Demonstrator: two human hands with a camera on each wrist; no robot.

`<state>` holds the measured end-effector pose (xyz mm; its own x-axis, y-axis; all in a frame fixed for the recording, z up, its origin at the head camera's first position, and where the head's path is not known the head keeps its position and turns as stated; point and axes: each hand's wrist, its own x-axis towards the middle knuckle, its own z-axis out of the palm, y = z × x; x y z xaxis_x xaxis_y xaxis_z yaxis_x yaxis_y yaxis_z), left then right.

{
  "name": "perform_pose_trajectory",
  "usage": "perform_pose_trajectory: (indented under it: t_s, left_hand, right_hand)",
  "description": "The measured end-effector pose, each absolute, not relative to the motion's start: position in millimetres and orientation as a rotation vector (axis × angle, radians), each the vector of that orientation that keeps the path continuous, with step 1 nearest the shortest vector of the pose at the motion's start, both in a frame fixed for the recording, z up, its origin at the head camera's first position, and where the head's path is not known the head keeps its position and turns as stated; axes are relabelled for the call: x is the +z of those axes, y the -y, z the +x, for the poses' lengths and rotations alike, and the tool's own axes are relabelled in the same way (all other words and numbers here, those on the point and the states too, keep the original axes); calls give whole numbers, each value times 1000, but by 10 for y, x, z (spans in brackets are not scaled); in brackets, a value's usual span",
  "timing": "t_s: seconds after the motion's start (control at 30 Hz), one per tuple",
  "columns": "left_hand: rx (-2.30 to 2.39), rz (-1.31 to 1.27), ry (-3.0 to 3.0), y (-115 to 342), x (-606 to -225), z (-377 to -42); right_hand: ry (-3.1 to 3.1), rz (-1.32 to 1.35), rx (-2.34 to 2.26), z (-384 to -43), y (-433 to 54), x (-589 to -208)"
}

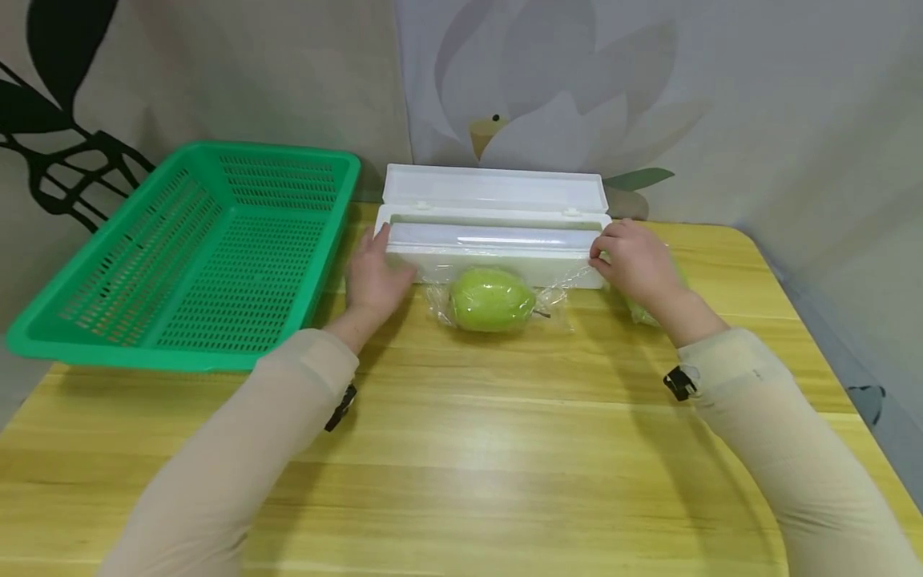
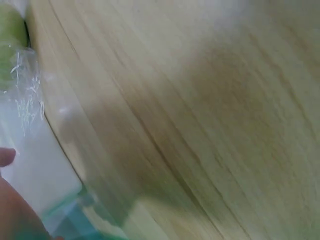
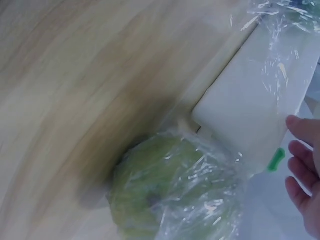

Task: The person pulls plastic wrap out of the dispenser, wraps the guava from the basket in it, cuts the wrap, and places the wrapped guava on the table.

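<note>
A long white plastic-wrap box [image 1: 497, 271] stands with its lid raised, a roll of clear film [image 1: 490, 237] inside it. Before it lies a green, pear-like fruit with a stem [image 1: 492, 300], wrapped in clear film that runs up the box front. My left hand [image 1: 375, 276] rests at the box's left end, fingers extended. My right hand [image 1: 634, 260] is at the right end, thumb and bent fingers at the front edge beside a small green piece [image 3: 276, 159]; whether they pinch the film I cannot tell.
A second film-wrapped green fruit [image 3: 175, 195] sits by the box's right end, partly behind my right hand in the head view. At the left stands a green slatted plastic basket [image 1: 317, 353]. Behind the wooden table [image 1: 461, 449] is a wall with printed plants [image 1: 548, 80].
</note>
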<state>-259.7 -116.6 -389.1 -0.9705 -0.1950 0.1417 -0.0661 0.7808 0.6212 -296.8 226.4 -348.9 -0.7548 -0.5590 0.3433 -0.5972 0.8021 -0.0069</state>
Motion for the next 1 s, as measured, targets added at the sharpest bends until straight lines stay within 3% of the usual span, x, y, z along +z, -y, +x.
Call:
perform_pose_trajectory:
  t_s: [0.37,0.63,0.87,1.0]
  left_hand:
    - [-973,-230,2633,1105,-3843,-2435]
    - [-970,-525,2956,965,-3909,-2275]
    - [-1186,-473,3054,859,-3927,-2285]
    - [-1196,-396,3078,868,-3923,-2298]
  right_hand:
    - [2715,851,205,-2915,-2216,-3457]
    - [3001,778,465,-2779,-2207,-3397]
    - [2974,897,558,-2626,-2180,-3360]
    - [2988,829,771,-2572,-2167,-3322]
